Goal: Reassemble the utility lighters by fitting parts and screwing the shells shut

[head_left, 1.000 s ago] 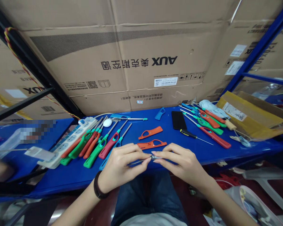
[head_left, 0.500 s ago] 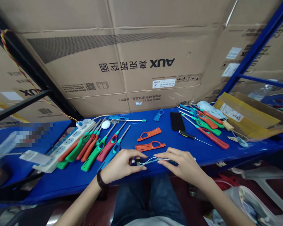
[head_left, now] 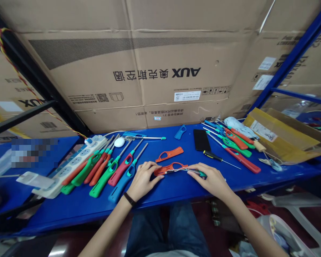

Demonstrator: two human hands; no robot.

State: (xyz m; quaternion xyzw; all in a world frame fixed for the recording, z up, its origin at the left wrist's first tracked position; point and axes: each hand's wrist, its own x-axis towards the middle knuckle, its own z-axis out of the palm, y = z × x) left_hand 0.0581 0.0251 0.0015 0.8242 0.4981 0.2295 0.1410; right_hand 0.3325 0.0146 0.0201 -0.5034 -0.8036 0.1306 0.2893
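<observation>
My left hand (head_left: pixel 143 179) is closed round the left end of an orange lighter handle half (head_left: pixel 176 165), which lies on the table, thumb at the near edge and fingers at the far edge. Between finger and thumb, my right hand (head_left: pixel 213 181) grips a lighter's inner assembly with a teal-green end (head_left: pixel 202 174). A thin white wire (head_left: pixel 178 169) runs from it leftward over the orange half, where a small dark-and-white part rests. Just beyond lies the second orange handle half (head_left: pixel 171 153). A blue handle piece (head_left: pixel 180 132) sits farther back.
Several long lighters (head_left: pixel 115 171) lean on a white power strip (head_left: pixel 81 157) at left. To the right are a black phone (head_left: pixel 202 140), a screwdriver (head_left: pixel 213 156), more lighters (head_left: pixel 240 159) and an open cardboard box (head_left: pixel 279 132). Large cartons (head_left: pixel 155 46) wall off the back.
Both hands have moved forward, bringing the inner assembly and wire from the table's near edge to over the nearer orange half. My left hand now takes hold of that half's left end.
</observation>
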